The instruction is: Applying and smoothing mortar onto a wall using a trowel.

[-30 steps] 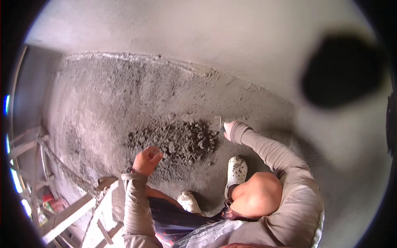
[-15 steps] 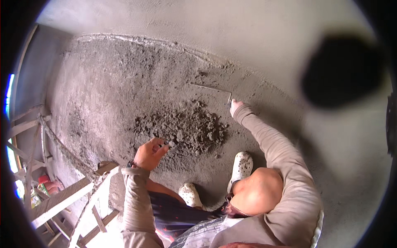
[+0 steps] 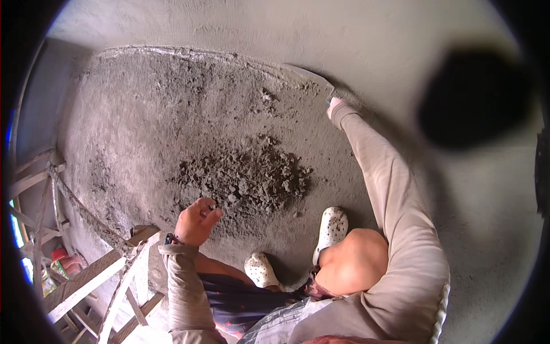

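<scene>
The right hand (image 3: 337, 106), arm stretched well forward, is wrapped around the handle of a thin, flat metal trowel (image 3: 310, 73), whose blade shows nearly edge-on along the seam where the rough grey floor (image 3: 123, 129) meets the smooth grey wall (image 3: 349, 34); whether it presses on the wall or only skims it, I cannot tell. The left hand (image 3: 196, 221) hangs with half-curled fingers over the near left edge of a dark, crumbly mortar heap (image 3: 246, 179); whether anything is pinched there is unclear. With the blade this close to the wall, a tilted edge could gouge the smooth face, and the long reach would likely make that angle harder to control. The mortar looks lumpy, so coarse bits caught beneath the blade might leave scratches. Both speckled white clogs (image 3: 332, 231) stand just behind the heap, where a short step forward could tread into it, and loose crumbs underfoot might make footing uncertain.
</scene>
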A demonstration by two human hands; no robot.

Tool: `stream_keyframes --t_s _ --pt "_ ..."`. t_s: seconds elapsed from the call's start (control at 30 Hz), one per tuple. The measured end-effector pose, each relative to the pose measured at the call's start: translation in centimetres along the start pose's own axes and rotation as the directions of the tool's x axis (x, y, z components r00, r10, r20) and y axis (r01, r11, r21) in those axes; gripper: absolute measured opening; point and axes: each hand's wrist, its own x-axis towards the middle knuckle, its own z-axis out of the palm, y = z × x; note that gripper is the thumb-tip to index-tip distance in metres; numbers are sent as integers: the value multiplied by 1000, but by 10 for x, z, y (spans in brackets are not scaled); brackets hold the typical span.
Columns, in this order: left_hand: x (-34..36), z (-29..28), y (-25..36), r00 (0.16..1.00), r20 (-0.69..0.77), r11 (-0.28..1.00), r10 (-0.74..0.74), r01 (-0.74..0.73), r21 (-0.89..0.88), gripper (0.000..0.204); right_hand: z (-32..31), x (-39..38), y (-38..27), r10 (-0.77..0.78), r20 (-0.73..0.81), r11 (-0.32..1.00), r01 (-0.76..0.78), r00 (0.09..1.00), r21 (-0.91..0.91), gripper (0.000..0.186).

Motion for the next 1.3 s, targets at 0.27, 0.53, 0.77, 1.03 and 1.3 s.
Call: stream_keyframes --t_s 0.27,0.53,0.77,1.03,1.3 --pt "2 3 -4 1000 8 1000 -15 15 -9 38 5 -106 -54 -305 250 913 357 919 -197 26" --pt "-2 2 6 1000 22 1000 -6 7 -6 39 -45 -6 -77 -24 27 995 26 999 -91 26" --pt "-15 -8 -18 998 -2 996 -71 71 60 39 7 -116 -145 -370 368 859 465 853 -213 26" --pt "6 14 -17 995 65 993 77 -83 86 40 -26 17 -136 -243 65 928 252 968 -275 22" --pt "26 23 -30 991 128 987 -28 7 160 36 15 -136 -125 -405 276 895 440 872 -76 24"
